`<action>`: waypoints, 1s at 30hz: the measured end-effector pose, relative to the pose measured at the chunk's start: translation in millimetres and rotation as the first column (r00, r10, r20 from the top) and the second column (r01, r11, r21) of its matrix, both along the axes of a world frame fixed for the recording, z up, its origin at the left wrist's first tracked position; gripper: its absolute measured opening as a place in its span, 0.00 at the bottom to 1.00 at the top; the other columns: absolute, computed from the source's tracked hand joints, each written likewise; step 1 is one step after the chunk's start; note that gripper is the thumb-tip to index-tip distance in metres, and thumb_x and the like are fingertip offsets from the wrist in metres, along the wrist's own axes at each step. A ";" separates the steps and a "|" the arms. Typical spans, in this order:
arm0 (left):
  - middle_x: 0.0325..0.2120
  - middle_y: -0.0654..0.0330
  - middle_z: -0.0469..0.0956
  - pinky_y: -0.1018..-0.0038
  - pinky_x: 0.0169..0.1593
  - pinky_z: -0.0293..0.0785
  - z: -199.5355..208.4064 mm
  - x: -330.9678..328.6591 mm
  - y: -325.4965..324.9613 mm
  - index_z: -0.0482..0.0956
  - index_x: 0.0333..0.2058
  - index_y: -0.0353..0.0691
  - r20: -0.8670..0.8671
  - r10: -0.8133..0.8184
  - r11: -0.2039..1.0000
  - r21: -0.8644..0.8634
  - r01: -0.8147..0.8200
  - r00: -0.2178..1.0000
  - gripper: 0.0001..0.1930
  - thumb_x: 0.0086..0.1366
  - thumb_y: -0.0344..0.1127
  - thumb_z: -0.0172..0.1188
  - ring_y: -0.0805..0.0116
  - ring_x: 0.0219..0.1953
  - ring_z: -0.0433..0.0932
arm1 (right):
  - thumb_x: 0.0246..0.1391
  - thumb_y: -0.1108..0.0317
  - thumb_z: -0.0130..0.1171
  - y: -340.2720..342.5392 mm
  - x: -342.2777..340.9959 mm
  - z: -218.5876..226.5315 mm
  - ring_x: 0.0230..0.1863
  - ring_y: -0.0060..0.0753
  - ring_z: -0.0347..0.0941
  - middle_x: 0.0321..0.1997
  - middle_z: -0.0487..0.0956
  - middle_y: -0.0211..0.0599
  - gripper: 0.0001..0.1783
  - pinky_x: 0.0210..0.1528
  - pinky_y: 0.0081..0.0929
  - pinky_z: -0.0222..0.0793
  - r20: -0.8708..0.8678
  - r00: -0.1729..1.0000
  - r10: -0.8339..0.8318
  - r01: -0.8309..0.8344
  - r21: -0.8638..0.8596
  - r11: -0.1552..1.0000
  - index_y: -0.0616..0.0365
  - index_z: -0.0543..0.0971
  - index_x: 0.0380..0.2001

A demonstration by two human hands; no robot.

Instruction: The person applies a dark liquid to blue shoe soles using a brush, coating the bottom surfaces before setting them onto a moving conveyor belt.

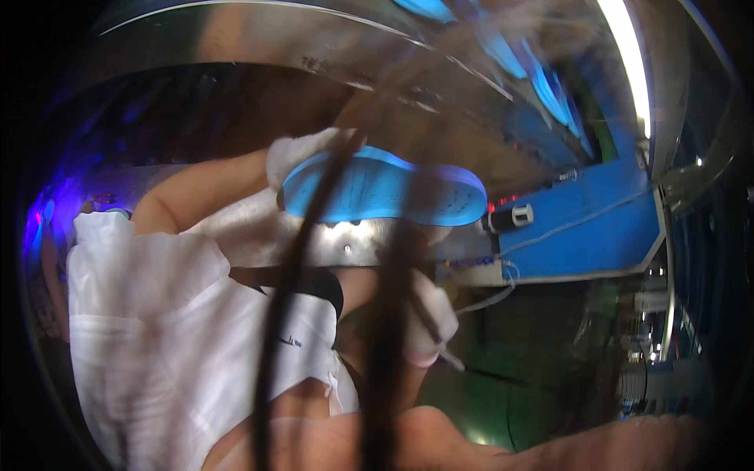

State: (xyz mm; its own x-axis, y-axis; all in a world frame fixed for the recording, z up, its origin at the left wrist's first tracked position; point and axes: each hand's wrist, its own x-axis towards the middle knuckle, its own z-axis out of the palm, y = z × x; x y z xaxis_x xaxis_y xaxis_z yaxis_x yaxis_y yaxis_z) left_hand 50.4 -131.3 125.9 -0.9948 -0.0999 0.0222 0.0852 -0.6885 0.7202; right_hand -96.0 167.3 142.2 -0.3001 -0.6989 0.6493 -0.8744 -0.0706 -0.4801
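Observation:
My left hand (302, 157), in a white glove, reaches up and grips the heel end of a blue shoe sole (393, 192). The sole lies flat over a metal plate (353, 239), its ribbed face toward me. Lower down, my right hand (428, 318), also in a white glove, is closed just below the plate. A thin pale tool tip (453, 363) sticks out of it toward the lower right. Dark blurred strands of hair (290, 314) hang across the middle of the view and hide part of both hands.
A blue machine panel (589, 228) stands to the right, with a black and white knob (514, 216) and a white cable (503, 294). A bright light strip (628, 55) is at the top right. Green floor (471, 404) shows below. My white shirt (157, 330) fills the left.

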 end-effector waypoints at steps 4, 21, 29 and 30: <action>0.55 0.41 0.71 0.59 0.48 0.83 60.7 36.5 -15.1 0.64 0.63 0.34 -0.335 -0.071 0.991 0.081 0.104 0.939 0.44 0.63 0.68 0.54 0.50 0.52 0.78 | 0.44 0.78 0.73 1.0 12.5 -13.9 0.41 0.49 0.84 0.40 0.85 0.54 0.15 0.44 0.35 0.79 0.253 0.959 0.131 -0.056 -0.283 0.958 0.64 0.81 0.37; 0.45 0.53 0.81 0.60 0.50 0.77 189.4 120.5 -44.8 0.82 0.45 0.40 -0.749 0.350 -0.764 -0.576 -0.291 0.563 0.16 0.61 0.40 0.62 0.55 0.46 0.80 | 0.47 0.85 0.61 -19.5 25.9 -37.2 0.41 0.36 0.81 0.41 0.83 0.46 0.14 0.47 0.31 0.78 0.592 0.803 -0.070 0.164 -0.107 0.981 0.72 0.80 0.40; 0.59 0.52 0.73 0.58 0.55 0.75 174.1 277.4 -164.2 0.76 0.58 0.60 -0.772 0.603 -0.489 -0.156 0.858 0.203 0.21 0.66 0.42 0.51 0.56 0.60 0.73 | 0.48 0.82 0.64 -25.4 15.4 -86.4 0.38 0.36 0.81 0.39 0.84 0.46 0.13 0.44 0.30 0.79 0.502 0.865 -0.029 0.085 -0.090 0.992 0.71 0.81 0.40; 0.59 0.52 0.75 0.58 0.54 0.77 176.2 269.3 -169.9 0.76 0.59 0.58 -0.776 0.629 -0.444 -0.322 0.836 0.036 0.22 0.67 0.39 0.50 0.56 0.60 0.75 | 0.48 0.82 0.65 -26.8 17.3 -91.6 0.38 0.36 0.82 0.38 0.84 0.46 0.13 0.45 0.30 0.79 0.554 0.833 -0.008 0.102 -0.138 0.985 0.70 0.81 0.40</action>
